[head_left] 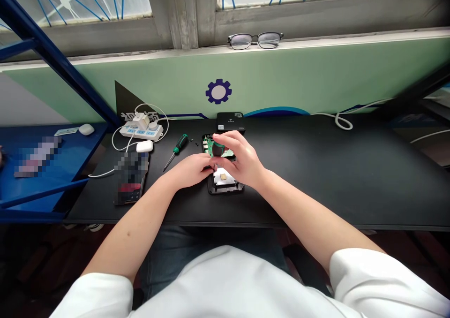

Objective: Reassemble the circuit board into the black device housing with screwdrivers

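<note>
My right hand (242,161) is closed round the black-and-green handle of a screwdriver (218,149), held upright over an opened electronic device. The device's green circuit board (208,144) shows partly behind my fingers. Nearer to me lies its black casing (225,191), with a white plate (228,179) bearing a small tan square. My left hand (192,170) rests at the device's left side, fingertips pressed together close to the screwdriver's lower end. Whatever those fingertips pinch is hidden. A second green-and-black screwdriver (180,144) lies on the table left of the device, near tiny dark screws (197,144).
A black box (230,122) stands behind the device. To the left are a white power strip (142,131) with cables, a white earbud case (144,146) and a phone (131,178). Eyeglasses (255,41) rest on the window ledge. A white cable (342,122) lies at the right back.
</note>
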`<move>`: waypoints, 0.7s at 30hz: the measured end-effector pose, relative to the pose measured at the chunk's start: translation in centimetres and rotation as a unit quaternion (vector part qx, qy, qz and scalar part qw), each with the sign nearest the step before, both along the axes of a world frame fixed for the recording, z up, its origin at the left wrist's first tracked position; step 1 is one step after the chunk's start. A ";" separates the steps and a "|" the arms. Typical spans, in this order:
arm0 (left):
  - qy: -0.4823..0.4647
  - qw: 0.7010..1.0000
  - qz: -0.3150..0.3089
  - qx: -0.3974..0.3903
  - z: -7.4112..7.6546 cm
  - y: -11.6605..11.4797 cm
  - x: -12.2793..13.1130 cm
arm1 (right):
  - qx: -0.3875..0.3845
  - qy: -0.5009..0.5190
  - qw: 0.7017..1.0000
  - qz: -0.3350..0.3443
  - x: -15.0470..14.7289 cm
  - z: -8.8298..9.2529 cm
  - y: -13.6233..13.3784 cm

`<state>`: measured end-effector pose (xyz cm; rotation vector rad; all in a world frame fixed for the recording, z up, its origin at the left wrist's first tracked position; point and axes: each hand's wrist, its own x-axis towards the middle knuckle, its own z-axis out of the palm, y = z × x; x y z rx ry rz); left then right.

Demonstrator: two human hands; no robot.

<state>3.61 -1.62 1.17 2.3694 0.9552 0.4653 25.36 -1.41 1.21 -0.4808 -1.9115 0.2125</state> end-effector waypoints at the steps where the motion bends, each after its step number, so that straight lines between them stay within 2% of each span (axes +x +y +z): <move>1: -0.003 1.000 0.003 0.000 0.0 0.0 0.0 | 0.005 0.006 1.000 -0.007 0.0 0.0 0.1; 6: 0.001 1.000 0.004 -0.007 -0.2 0.1 0.0 | -0.005 0.002 1.000 -0.025 0.0 -0.1 0.0; 9: 0.006 1.000 -0.002 -0.015 0.2 0.0 -0.1 | -0.010 0.017 1.000 0.002 -0.1 0.2 -0.3; 12: -0.004 1.000 0.012 -0.019 0.7 0.0 -0.4 | 0.001 0.044 0.999 -0.015 -0.2 0.4 -0.4; 14: -0.016 0.999 0.046 -0.008 0.9 0.1 -0.7 | 0.011 0.068 0.997 -0.037 -0.3 0.3 -0.3; 17: -0.048 0.990 0.133 0.013 0.8 0.4 -1.1 | 0.008 0.078 0.995 -0.053 -0.2 0.1 -0.3; 21: -0.077 0.970 0.231 0.020 0.1 1.3 -1.5 | -0.004 0.077 0.995 -0.070 0.2 0.2 -0.4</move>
